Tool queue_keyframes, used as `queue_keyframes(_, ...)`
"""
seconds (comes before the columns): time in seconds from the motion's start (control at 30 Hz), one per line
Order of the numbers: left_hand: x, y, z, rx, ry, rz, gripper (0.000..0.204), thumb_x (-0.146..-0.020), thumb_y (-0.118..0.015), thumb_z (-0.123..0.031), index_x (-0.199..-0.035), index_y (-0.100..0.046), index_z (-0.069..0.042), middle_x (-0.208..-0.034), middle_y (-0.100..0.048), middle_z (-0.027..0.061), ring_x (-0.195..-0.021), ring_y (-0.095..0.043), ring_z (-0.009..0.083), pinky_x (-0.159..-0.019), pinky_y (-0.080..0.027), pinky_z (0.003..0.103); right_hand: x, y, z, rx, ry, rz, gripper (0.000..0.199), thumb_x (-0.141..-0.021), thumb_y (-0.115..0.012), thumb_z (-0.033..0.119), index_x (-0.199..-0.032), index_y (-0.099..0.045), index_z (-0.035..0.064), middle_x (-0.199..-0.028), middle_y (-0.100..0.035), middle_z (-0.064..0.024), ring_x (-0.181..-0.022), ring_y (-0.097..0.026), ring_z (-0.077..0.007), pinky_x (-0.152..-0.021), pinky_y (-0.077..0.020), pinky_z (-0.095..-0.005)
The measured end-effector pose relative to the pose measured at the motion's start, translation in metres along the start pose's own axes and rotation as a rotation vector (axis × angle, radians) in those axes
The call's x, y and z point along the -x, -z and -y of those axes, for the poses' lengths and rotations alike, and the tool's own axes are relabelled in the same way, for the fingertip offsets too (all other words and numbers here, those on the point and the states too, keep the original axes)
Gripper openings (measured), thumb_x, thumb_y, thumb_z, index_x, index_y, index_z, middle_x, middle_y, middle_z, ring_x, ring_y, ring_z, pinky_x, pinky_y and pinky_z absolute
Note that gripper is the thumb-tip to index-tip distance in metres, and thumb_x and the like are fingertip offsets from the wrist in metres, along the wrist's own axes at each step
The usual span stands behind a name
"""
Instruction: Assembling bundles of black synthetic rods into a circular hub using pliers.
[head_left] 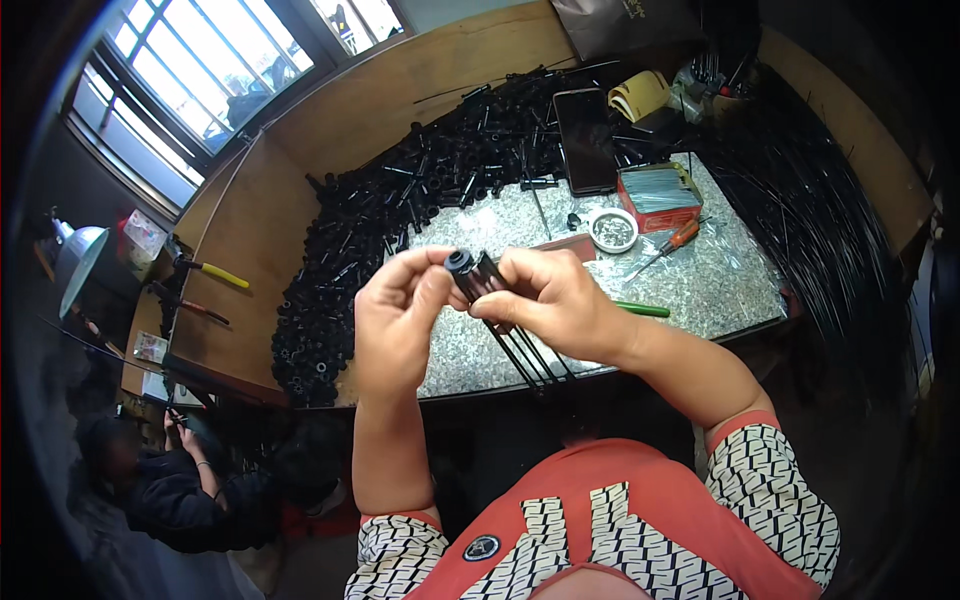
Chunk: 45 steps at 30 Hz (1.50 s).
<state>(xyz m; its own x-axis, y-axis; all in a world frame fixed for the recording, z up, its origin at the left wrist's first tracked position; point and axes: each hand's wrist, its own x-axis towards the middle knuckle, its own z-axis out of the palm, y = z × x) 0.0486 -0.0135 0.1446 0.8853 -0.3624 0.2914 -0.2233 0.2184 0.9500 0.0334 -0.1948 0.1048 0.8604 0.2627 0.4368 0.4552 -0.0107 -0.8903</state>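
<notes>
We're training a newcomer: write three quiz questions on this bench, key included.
1. True or false: the right hand holds a black part above the front of the bench.
2. What colour is the handle of the screwdriver? a) green b) orange c) yellow
3. Fill in: the white dish stands beside the red ____.

Key: 1. True. 2. b. 3. box.
</notes>
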Motion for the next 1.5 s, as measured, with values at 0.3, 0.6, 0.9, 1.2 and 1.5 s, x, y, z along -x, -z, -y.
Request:
queue_keyframes(0.3, 0.015, -0.003, -0.006, -0.540, -0.207, -0.122, 0.023, -0.077, -0.071, 0.001, -0.099, -0.066, 0.004, -0.084, -0.068, 0.0073, -0.076, -0.064, 0.0105, -0.066, -0.051, 0.022, -0.002, -0.011, 0.000, 0.075, 0.050, 0.057, 0.022, -0.084, -0.070, 0.015, -0.079, -0.054, 0.0019, -0.068, -0.056, -0.0018, -0.062, -0.048, -0.0046, -0.052, -0.0389, -0.0232)
queue_keyframes(0.6, 0.017, 0.009, -0.007, -0.400, -0.191, 0.039, 0.022, -0.081, -0.066, 0.003, -0.103, -0.064, 0.007, -0.090, -0.067, 0.0100, -0.081, -0.063, 0.0110, -0.070, -0.050, 0.023, 0.013, -0.019, -0.042, -0.253, -0.039, 0.163, 0.023, -0.086, -0.068, 0.021, -0.081, -0.056, 0.0022, -0.073, -0.060, -0.0028, -0.067, -0.055, -0.0090, -0.059, -0.0442, -0.0264)
queue_keyframes(0.9, 0.027, -0.017, 0.005, -0.563, -0.189, -0.070, 0.021, -0.081, -0.066, 0.003, -0.101, -0.059, 0.004, -0.086, -0.066, 0.0098, -0.076, -0.065, 0.0123, -0.069, -0.052, 0.025, 0.020, -0.020, -0.027, -0.110, -0.097, 0.070, 0.024, -0.082, -0.071, 0.017, -0.072, -0.056, 0.0010, -0.067, -0.060, -0.0055, -0.063, -0.056, -0.0119, -0.058, -0.0439, -0.0284)
queue_keyframes(1.2, 0.035, -0.018, 0.024, -0.448, -0.166, -0.047, 0.009, -0.092, -0.051, 0.001, -0.100, -0.048, 0.002, -0.084, -0.061, 0.0079, -0.079, -0.062, 0.0111, -0.072, -0.051, 0.023, 0.026, -0.027, -0.026, 0.035, -0.024, 0.019, 0.025, -0.078, -0.072, 0.015, -0.070, -0.056, -0.0019, -0.067, -0.062, -0.0122, -0.061, -0.059, -0.0208, -0.057, -0.0462, -0.0342)
queue_keyframes(1.5, 0.040, -0.027, 0.054, -0.747, -0.326, -0.255, 0.012, -0.087, -0.056, -0.002, -0.096, -0.048, 0.001, -0.081, -0.053, 0.0114, -0.064, -0.052, 0.0211, -0.059, -0.043, 0.031, 0.044, -0.027, -0.040, 0.238, 0.199, -0.039, 0.017, -0.076, -0.069, 0.006, -0.082, -0.054, -0.0009, -0.074, -0.058, -0.0135, -0.069, -0.060, -0.0272, -0.059, -0.0471, -0.0349)
